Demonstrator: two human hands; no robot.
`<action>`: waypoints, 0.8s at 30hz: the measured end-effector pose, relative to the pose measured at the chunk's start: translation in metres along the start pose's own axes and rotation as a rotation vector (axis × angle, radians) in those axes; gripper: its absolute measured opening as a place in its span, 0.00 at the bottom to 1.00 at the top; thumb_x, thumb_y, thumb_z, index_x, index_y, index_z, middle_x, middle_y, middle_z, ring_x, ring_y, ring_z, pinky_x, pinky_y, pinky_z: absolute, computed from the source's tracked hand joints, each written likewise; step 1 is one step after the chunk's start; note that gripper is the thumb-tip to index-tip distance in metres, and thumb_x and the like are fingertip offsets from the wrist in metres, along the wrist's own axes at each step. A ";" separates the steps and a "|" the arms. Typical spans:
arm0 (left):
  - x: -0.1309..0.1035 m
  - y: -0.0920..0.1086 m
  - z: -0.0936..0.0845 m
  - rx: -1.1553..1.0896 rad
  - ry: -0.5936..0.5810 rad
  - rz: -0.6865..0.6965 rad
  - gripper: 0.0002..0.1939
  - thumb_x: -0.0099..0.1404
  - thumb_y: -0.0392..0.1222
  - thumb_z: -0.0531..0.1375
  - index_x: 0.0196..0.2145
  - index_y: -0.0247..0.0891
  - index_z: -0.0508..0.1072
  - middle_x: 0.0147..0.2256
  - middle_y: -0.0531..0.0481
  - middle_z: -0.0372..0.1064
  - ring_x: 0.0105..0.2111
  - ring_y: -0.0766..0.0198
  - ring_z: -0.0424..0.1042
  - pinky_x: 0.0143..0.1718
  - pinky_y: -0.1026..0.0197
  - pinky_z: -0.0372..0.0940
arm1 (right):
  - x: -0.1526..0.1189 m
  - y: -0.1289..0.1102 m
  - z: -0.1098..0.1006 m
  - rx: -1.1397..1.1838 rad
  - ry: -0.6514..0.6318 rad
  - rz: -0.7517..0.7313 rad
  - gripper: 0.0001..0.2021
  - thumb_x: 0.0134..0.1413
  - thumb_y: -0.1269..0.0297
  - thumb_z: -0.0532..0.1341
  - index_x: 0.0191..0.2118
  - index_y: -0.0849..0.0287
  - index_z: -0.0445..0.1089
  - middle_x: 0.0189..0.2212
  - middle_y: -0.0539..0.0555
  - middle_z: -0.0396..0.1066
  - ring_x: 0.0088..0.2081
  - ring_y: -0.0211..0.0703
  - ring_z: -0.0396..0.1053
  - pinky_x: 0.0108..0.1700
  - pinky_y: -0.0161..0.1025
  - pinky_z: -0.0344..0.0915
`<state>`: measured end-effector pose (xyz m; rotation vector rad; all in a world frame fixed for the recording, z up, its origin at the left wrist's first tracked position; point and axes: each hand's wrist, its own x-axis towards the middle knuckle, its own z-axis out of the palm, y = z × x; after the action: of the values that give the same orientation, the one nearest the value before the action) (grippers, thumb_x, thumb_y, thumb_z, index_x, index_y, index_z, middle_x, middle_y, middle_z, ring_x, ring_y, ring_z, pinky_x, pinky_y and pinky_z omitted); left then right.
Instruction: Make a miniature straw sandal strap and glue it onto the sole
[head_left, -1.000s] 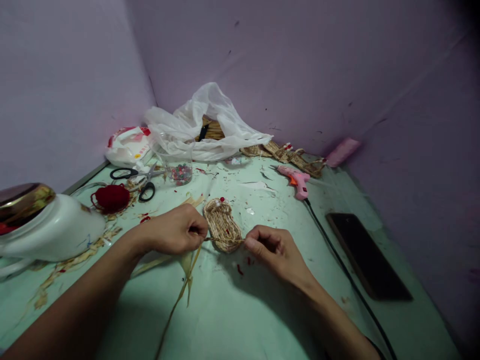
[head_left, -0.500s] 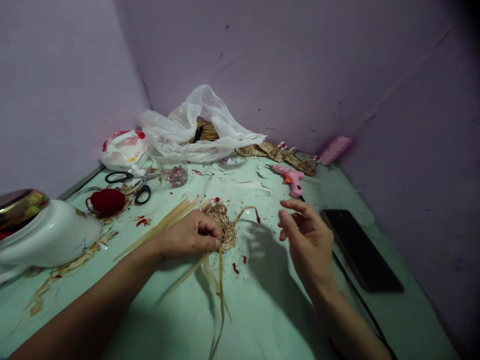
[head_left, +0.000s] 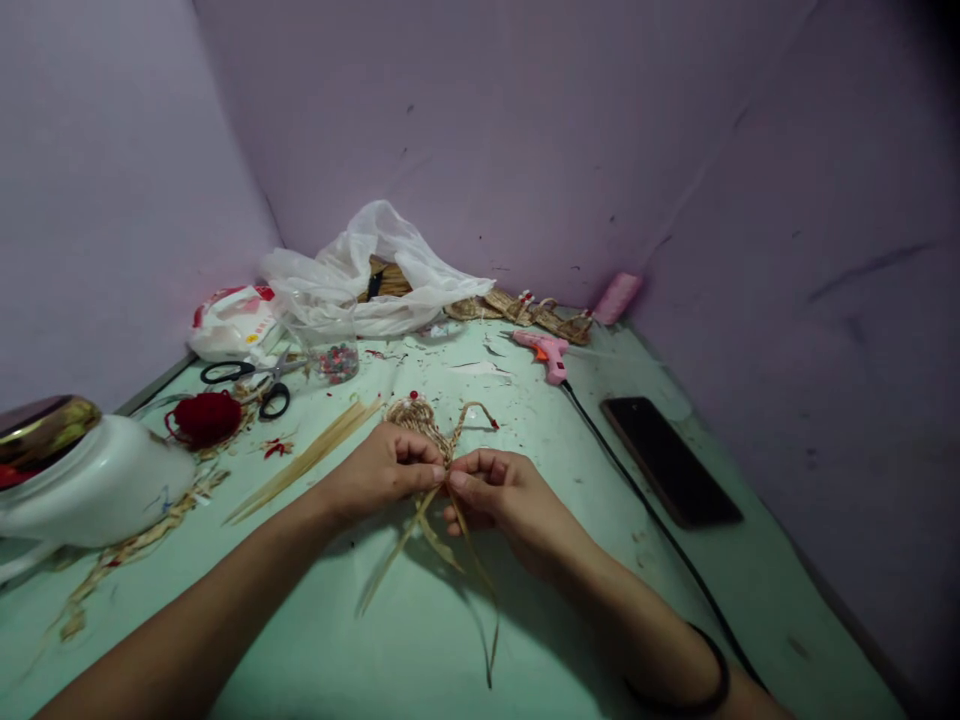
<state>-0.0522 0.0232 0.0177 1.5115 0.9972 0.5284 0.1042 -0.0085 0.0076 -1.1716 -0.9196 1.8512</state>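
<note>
A small braided straw piece (head_left: 415, 412), coiled and topped with a red bead, lies partly behind my fingers. My left hand (head_left: 394, 465) pinches the braid's lower end. Pressed close against it, my right hand (head_left: 495, 487) pinches the straw strands (head_left: 474, 550) at the same spot. Loose strand ends hang below both hands toward the table's front. A thin braided tail with a red tip (head_left: 474, 406) curves up to the right of the piece. My fingers hide the exact point of the grip.
Flat straw strips (head_left: 307, 460) lie left of my hands. Behind are scissors (head_left: 274, 400), red yarn (head_left: 204, 418), a clear cup of beads (head_left: 336, 362) and a white plastic bag (head_left: 375, 290). A pink glue gun (head_left: 546, 355) and a phone (head_left: 671, 462) sit to the right; a white pot (head_left: 127, 475) stands left.
My right hand has come in from the right, open before, and now pinches the strands beside my left hand. The view has shifted slightly.
</note>
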 end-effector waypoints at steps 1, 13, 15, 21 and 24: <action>0.000 0.001 0.001 0.018 0.002 0.014 0.10 0.50 0.42 0.57 0.18 0.33 0.65 0.16 0.58 0.54 0.19 0.73 0.51 0.21 0.68 0.47 | 0.000 0.000 0.001 -0.008 0.010 0.003 0.07 0.36 0.66 0.63 0.22 0.62 0.64 0.16 0.48 0.67 0.17 0.33 0.63 0.22 0.33 0.62; -0.003 0.003 0.013 0.224 0.127 0.034 0.10 0.47 0.42 0.55 0.15 0.34 0.64 0.16 0.55 0.59 0.20 0.70 0.57 0.22 0.67 0.52 | 0.004 0.008 0.002 -0.149 0.085 -0.159 0.07 0.37 0.69 0.59 0.15 0.63 0.64 0.10 0.48 0.64 0.11 0.28 0.55 0.15 0.28 0.51; -0.002 -0.001 0.014 0.279 0.194 0.012 0.10 0.47 0.41 0.55 0.14 0.34 0.63 0.15 0.56 0.57 0.18 0.70 0.56 0.20 0.67 0.50 | 0.004 0.010 0.002 -0.135 0.096 -0.197 0.06 0.36 0.69 0.60 0.16 0.64 0.65 0.10 0.49 0.65 0.12 0.28 0.56 0.15 0.28 0.50; 0.000 -0.008 0.014 0.332 0.293 0.016 0.09 0.48 0.40 0.55 0.15 0.34 0.65 0.16 0.55 0.59 0.19 0.70 0.57 0.20 0.68 0.52 | 0.009 0.016 0.002 0.051 0.091 -0.182 0.06 0.32 0.68 0.63 0.19 0.63 0.65 0.12 0.48 0.66 0.13 0.32 0.61 0.17 0.30 0.58; -0.001 -0.007 0.014 0.321 0.282 0.057 0.09 0.49 0.40 0.55 0.15 0.34 0.65 0.17 0.54 0.60 0.20 0.70 0.59 0.21 0.68 0.53 | 0.012 0.020 0.000 0.126 0.051 -0.201 0.07 0.32 0.68 0.65 0.19 0.64 0.65 0.12 0.47 0.65 0.13 0.31 0.61 0.18 0.30 0.61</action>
<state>-0.0436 0.0141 0.0083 1.7859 1.3081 0.6583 0.0968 -0.0075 -0.0145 -1.0072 -0.8473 1.6845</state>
